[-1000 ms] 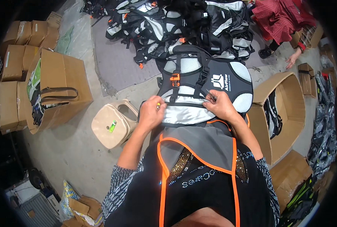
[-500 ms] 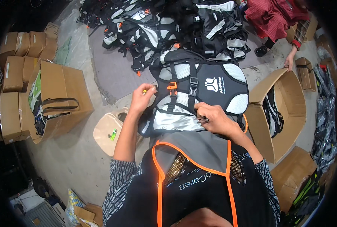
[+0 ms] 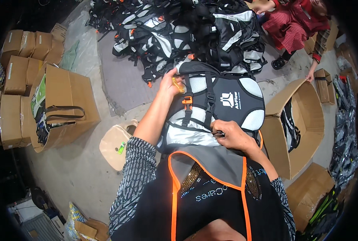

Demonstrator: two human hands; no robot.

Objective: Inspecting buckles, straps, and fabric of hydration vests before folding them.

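Note:
A black, grey and white vest-style backpack (image 3: 223,104) with an orange buckle lies spread in front of my chest. My left hand (image 3: 170,83) reaches up to its top left edge and pinches a small yellow piece there. My right hand (image 3: 233,135) is closed on a black strap at the pack's lower middle. A grey bib with orange trim (image 3: 211,160) hangs under the pack.
A heap of similar black and white packs (image 3: 187,28) covers the floor ahead. An open cardboard box (image 3: 295,128) stands at my right, another box (image 3: 62,108) with straps at my left. A beige stool (image 3: 116,144) is beside me. A seated person in red (image 3: 295,28) is at top right.
My left hand has moved from the pack's lower edge up to its top left corner. The pack has been raised and stretched out. My right hand stays on the lower strap.

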